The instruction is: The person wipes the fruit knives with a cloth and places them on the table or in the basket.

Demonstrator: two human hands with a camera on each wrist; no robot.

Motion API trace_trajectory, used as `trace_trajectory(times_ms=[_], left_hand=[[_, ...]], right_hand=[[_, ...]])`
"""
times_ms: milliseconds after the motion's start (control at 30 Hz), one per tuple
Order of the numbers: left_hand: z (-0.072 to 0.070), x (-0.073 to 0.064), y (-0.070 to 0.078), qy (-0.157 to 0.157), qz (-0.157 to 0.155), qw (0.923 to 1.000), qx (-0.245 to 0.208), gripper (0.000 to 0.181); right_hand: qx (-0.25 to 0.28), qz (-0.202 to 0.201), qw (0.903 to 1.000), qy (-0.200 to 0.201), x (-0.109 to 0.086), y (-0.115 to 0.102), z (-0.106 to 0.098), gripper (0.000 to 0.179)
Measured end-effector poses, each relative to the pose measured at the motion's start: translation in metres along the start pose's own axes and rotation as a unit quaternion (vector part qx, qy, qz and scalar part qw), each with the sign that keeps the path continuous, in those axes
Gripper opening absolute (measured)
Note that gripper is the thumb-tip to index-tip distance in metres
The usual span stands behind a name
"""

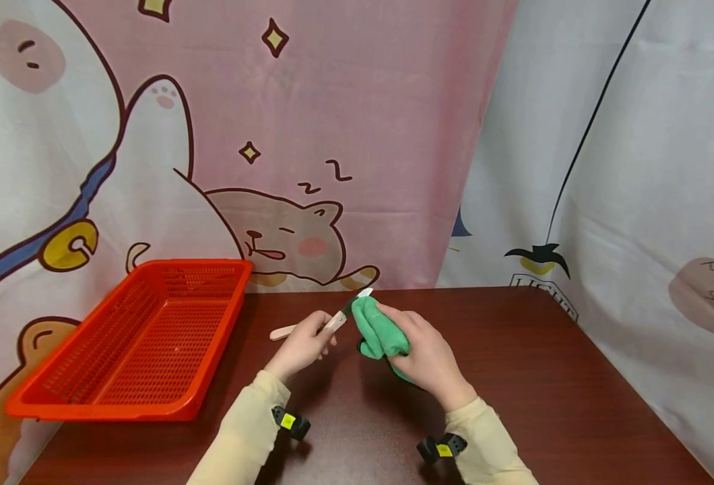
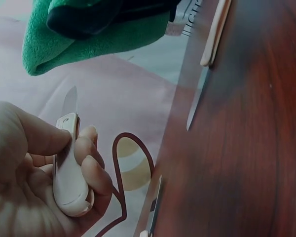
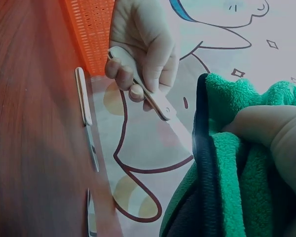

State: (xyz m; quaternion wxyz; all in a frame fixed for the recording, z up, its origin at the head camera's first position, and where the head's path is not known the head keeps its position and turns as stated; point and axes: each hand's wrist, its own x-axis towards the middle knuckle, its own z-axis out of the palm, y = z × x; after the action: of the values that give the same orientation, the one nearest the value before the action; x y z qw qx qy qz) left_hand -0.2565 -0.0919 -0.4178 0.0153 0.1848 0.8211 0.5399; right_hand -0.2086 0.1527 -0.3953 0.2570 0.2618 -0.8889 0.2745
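Note:
My left hand (image 1: 301,345) grips the pale handle of a folding knife (image 2: 69,177), thumb along its side. The knife's blade (image 2: 70,101) is out and points toward the cloth. A folded green cloth (image 1: 378,329) with dark edging is held in my right hand (image 1: 425,353), the thumb pressed into its folds. In the left wrist view a small gap lies between blade and cloth. On the table beyond the hands lie two more knives with blades out: one pale-handled knife (image 3: 83,96) toward the basket, and another knife (image 2: 214,37) farther right, which the head view hides.
An orange-red plastic basket (image 1: 211,350) with meshed walls stands at the left of the dark wooden table (image 1: 545,377). Behind the table hangs a curtain (image 1: 393,135) printed with cartoon animals. Both wrists carry small black cameras.

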Motion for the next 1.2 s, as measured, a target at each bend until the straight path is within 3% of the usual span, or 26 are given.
trace_trajectory(times_ms=[233,900,1033,1200], left_hand=[[0.004,-0.002,0.003,0.014,0.001,0.9998,-0.012,0.005],[0.011,-0.009,0.005,0.009,0.009,0.9993,-0.036,0.017],[0.012,-0.011,0.005,0.008,0.001,0.9994,-0.034,0.017],[0.013,-0.011,0.004,0.006,0.011,0.9997,-0.023,0.015]], right_hand=[[0.011,-0.006,0.9999,-0.009,0.003,-0.006,0.002,0.084],[0.004,-0.007,0.9996,-0.026,0.002,-0.007,0.012,0.083],[0.005,-0.01,0.9994,-0.032,0.001,-0.007,0.013,0.083],[-0.004,-0.011,0.9992,-0.037,0.001,-0.005,0.015,0.082]])
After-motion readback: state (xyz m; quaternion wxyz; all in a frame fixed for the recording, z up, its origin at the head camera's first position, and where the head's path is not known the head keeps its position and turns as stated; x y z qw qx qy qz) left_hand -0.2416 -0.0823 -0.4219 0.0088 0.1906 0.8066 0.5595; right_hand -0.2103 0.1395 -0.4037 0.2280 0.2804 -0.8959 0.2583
